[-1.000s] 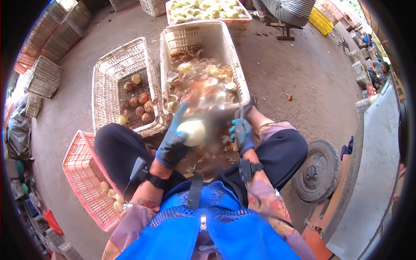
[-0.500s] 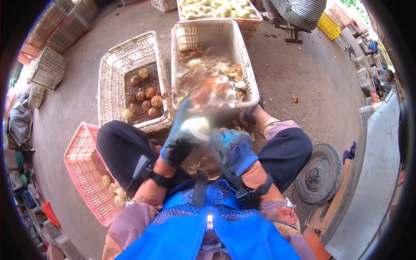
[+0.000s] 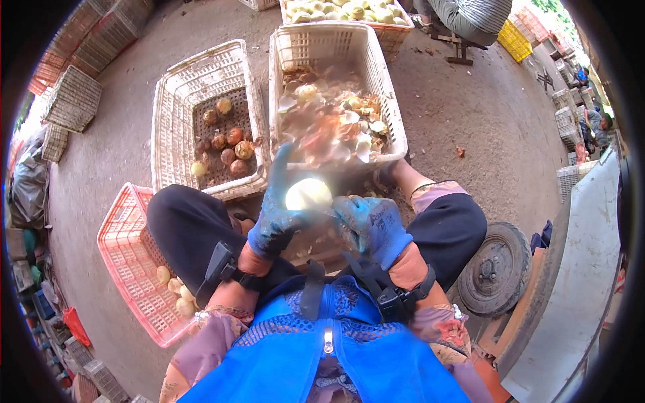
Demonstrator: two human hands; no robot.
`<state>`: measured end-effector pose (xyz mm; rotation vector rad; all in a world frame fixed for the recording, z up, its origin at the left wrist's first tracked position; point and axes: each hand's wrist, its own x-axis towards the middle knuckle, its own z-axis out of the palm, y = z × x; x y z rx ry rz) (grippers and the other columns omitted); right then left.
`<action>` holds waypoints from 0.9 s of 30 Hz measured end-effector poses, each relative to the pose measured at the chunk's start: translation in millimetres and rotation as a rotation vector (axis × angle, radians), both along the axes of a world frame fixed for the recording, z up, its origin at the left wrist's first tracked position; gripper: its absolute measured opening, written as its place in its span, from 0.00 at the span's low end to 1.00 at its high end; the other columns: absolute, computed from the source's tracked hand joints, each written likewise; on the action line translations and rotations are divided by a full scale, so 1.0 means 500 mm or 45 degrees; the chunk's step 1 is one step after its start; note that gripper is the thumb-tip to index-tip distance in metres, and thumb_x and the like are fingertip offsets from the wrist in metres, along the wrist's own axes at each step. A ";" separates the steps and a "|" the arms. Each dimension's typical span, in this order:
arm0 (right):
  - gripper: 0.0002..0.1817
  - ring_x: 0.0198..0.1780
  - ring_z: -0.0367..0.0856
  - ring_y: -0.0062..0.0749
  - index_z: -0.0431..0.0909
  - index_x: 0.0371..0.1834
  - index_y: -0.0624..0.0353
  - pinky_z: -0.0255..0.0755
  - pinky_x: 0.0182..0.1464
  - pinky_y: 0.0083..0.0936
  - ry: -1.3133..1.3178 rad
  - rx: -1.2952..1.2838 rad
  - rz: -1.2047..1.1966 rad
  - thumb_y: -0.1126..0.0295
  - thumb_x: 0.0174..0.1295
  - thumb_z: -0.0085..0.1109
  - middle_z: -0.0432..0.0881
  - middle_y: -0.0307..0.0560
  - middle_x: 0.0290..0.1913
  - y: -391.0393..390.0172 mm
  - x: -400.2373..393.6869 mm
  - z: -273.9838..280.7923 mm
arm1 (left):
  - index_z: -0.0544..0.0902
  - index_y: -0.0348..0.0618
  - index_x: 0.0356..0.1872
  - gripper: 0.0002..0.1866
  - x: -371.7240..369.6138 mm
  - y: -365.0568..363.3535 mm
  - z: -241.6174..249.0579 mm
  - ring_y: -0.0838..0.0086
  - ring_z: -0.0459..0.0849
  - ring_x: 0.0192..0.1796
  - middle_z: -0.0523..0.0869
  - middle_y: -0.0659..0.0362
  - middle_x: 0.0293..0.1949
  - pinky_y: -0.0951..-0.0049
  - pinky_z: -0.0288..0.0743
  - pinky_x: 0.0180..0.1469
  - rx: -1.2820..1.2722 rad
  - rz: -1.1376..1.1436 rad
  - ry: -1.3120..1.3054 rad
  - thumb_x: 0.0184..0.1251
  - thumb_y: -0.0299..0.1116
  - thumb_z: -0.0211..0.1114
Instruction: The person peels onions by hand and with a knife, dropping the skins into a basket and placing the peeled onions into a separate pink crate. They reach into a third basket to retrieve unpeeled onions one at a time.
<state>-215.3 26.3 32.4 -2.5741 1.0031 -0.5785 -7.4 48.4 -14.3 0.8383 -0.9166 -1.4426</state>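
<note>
My left hand, in a blue glove dark with dirt, holds a pale peeled onion in front of me, its index finger pointing up. My right hand, in a blue glove too, is closed close to the onion's right side. A thin edge shows between that hand and the onion, too blurred to name. Just beyond my hands stands a white crate holding onion skins and scraps. To its left another white crate holds several unpeeled brown onions and a pale one.
A pink crate with several peeled onions is beside my left knee. Ahead, a crate full of peeled onions stands near a seated person. A wheel and a metal panel are at my right.
My right hand has shifted slightly right and down, turning at the wrist. The onion shows more fully in my left hand, which has barely moved. The view has tilted slightly.
</note>
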 end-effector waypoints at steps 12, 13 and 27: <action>0.08 0.32 0.82 0.52 0.75 0.37 0.53 0.74 0.32 0.42 -0.236 0.041 -0.108 0.66 0.57 0.62 0.80 0.49 0.29 -0.021 -0.040 -0.001 | 0.45 0.45 0.81 0.74 -0.013 0.010 0.025 0.65 0.79 0.60 0.79 0.51 0.58 0.62 0.75 0.61 0.053 0.006 -0.031 0.37 0.65 0.83; 0.08 0.32 0.82 0.52 0.75 0.37 0.53 0.74 0.32 0.42 -0.236 0.039 -0.104 0.66 0.57 0.62 0.80 0.49 0.29 -0.018 -0.035 0.000 | 0.45 0.45 0.81 0.74 -0.011 0.006 0.021 0.65 0.79 0.59 0.79 0.51 0.58 0.62 0.75 0.61 0.056 -0.001 -0.033 0.37 0.65 0.83; 0.09 0.29 0.81 0.44 0.73 0.36 0.50 0.72 0.29 0.41 0.085 -0.044 0.017 0.65 0.57 0.63 0.77 0.44 0.27 -0.003 -0.026 0.004 | 0.48 0.45 0.80 0.66 -0.013 0.008 0.026 0.66 0.83 0.54 0.81 0.51 0.53 0.66 0.79 0.57 -0.007 0.026 0.070 0.42 0.39 0.86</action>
